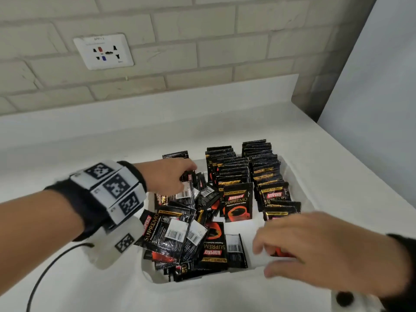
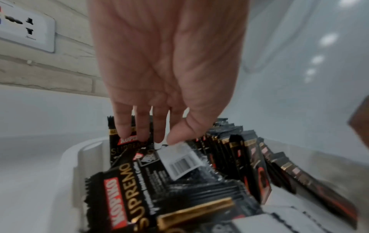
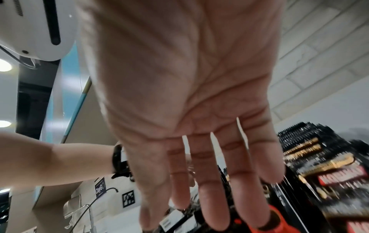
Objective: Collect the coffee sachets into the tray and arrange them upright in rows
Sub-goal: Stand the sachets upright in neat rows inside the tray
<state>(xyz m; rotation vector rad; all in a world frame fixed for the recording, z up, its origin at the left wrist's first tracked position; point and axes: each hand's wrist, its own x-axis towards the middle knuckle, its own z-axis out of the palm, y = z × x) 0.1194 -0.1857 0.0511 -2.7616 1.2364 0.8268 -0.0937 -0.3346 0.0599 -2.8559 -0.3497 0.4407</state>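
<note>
Tray (image 1: 290, 170): white, on the white counter (image 1: 112, 136), w/ black coffee packs in it.
Neat packs (image 1: 234, 176): stand up in rows in the far right part of the tray, 1 row by the next. Front pack of the middle row shows a red cup.
Messy packs (image 1: 177, 235): lie flat in a heap in the near left part of the tray, some w/ barcode side up, 1 upside down.
Lone pack (image 1: 175, 154): stands up at the far left end of the tray, just behind the left hand.
Left hand (image 1: 166, 174): reaches down into the far left of the tray. In the left wrist view the fingers (image 2: 142, 126) point down, nearly straight, in front of the lone pack; thumb tip touches a barcode pack (image 2: 179, 159). Can't tell if it has hold of a pack.
Left wrist: black band w/ white square code tags (image 1: 112, 188), wire hangs off it.
Right hand (image 1: 315, 246): blurry, over the near right of the tray, fingers straight and spread, holds nothing. A red-printed pack (image 1: 280, 252) lies under the fingers.
Wall: pale bricks, white socket plate (image 1: 103, 51).
</note>
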